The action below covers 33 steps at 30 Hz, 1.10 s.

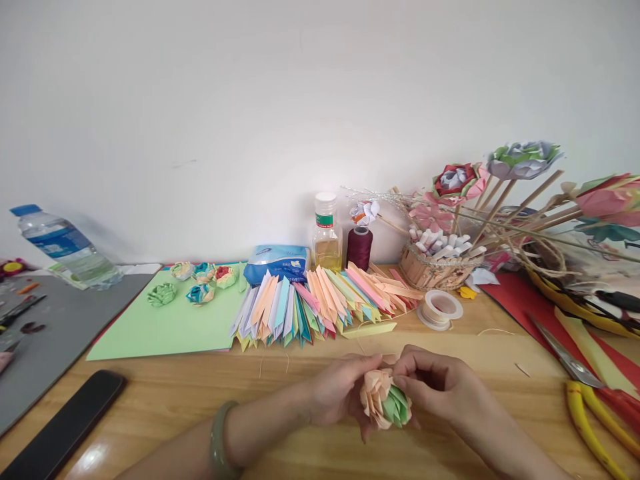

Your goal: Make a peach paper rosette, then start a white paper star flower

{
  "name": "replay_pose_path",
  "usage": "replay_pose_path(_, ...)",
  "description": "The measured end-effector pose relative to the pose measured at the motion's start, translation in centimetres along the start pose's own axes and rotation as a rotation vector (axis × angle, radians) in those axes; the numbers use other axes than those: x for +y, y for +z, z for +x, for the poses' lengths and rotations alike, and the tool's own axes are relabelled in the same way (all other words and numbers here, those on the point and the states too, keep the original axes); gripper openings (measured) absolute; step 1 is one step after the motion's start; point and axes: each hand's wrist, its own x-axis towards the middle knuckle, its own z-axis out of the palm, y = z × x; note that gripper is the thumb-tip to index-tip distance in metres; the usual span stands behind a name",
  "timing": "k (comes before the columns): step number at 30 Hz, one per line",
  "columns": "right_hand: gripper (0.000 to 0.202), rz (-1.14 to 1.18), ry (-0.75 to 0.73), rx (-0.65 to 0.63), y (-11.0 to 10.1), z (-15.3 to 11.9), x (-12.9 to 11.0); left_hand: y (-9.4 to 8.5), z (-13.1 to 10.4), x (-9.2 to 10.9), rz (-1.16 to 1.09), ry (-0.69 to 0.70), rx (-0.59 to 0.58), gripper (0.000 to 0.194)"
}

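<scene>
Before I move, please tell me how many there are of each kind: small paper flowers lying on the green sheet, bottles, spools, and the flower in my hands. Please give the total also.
Small paper flowers on the green sheet: 5
Bottles: 2 (water bottle, white-capped bottle)
Spools: 2 (maroon spool, white spool)
Held flower: 1
Total: 10

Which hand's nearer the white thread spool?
Right: the right hand is directly in front of the spool; the left hand is farther off, in front and leftward.

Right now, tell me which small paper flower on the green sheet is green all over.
The leftmost flower; the others there show other colours.
</scene>
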Motion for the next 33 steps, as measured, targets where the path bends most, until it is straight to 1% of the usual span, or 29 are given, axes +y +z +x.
replay_pose_path(3, 0.023, 0.191, 0.089, -0.073, 0.0, 0.2, 0.3, 0.1, -0.2, 0.2, 0.029, -0.019, -0.042, 0.042)
replay_pose_path(8, 0.028, 0.333, 0.158, -0.133, -0.2, 0.3, 0.8, 0.5, -0.4, 0.8, 0.094, -0.087, -0.045, 0.047)
replay_pose_path(12, 0.028, 0.349, 0.203, -0.103, 0.1, 0.3, 0.7, 0.5, -0.3, 0.9, 0.118, -0.108, -0.045, 0.049)
replay_pose_path(15, 0.030, 0.310, 0.177, -0.075, 0.3, 0.3, 0.6, 0.4, -0.1, 1.0, 0.100, -0.154, -0.029, 0.051)
replay_pose_path(17, 0.030, 0.269, 0.146, -0.030, 0.3, 0.3, 0.5, 0.2, 0.0, 1.0, 0.070, -0.174, -0.033, 0.050)
replay_pose_path(19, 0.030, 0.202, 0.112, 0.040, 0.1, 0.3, 0.5, 0.0, 0.0, 0.9, 0.030, -0.164, -0.056, 0.049)
replay_pose_path(22, 0.028, 0.054, 0.051, 0.207, -0.6, 0.2, 0.4, -0.4, 0.1, 0.8, -0.032, -0.116, -0.097, 0.046)
replay_pose_path(24, 0.026, -0.043, -0.036, 0.325, -0.9, 0.0, 0.4, -0.6, 0.1, 0.7, -0.070, -0.087, -0.118, 0.045)
replay_pose_path(26, 0.022, -0.133, -0.173, 0.394, -1.1, -0.3, 0.3, -0.7, 0.2, 0.6, -0.109, -0.055, -0.132, 0.044)
replay_pose_path(27, 0.019, -0.177, -0.247, 0.403, -1.1, -0.5, 0.3, -0.8, 0.3, 0.5, -0.128, -0.038, -0.137, 0.043)
replay_pose_path(29, 0.014, -0.263, -0.372, 0.383, -1.0, -0.8, 0.3, -0.7, 0.3, 0.6, -0.171, 0.010, -0.146, 0.042)
replay_pose_path(33, 0.007, -0.442, -0.524, 0.322, -0.7, -1.3, 0.3, -0.2, 0.1, 1.1, -0.229, 0.108, -0.137, 0.039)
